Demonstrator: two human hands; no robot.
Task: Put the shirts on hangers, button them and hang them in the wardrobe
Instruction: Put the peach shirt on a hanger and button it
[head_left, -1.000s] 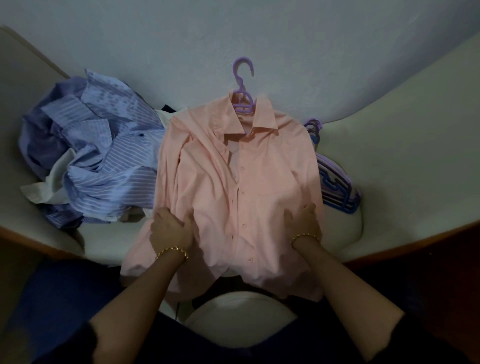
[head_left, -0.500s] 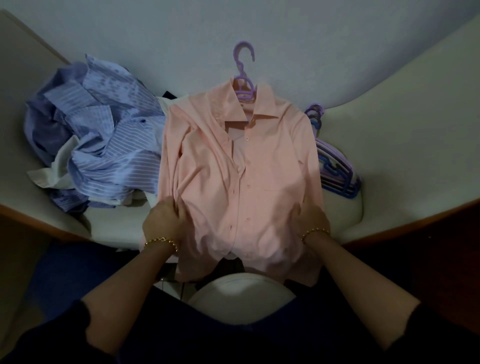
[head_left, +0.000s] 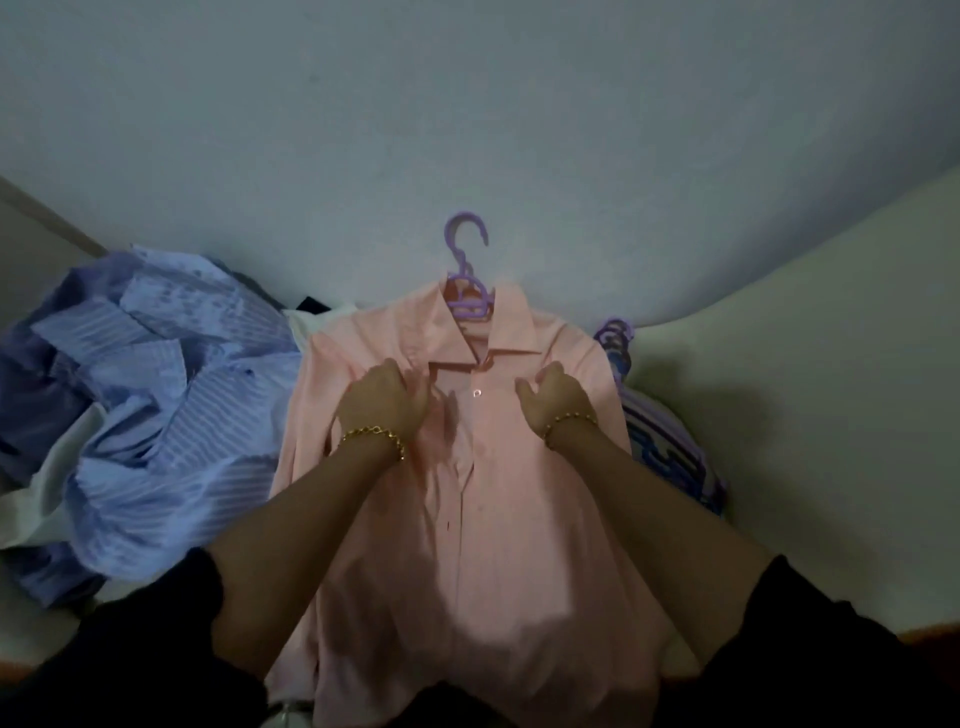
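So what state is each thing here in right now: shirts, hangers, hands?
pink shirt: on a hanger, lying flat, open at the chest.
purple hanger: inside the pink shirt's collar, hook free.
white button: undone.
blue striped shirts: crumpled in a pile, no hanger showing in them.
spare hangers: stacked beside the pink shirt.
left hand: grips the shirt front below the collar.
right hand: fingers curled on the shirt front; hold unclear.

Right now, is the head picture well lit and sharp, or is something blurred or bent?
Head view: dim overall; brightest patch low on the pink shirt; left hand slightly smeared by motion; dark shadow beside the spare hangers; wide lens bends the white surface.
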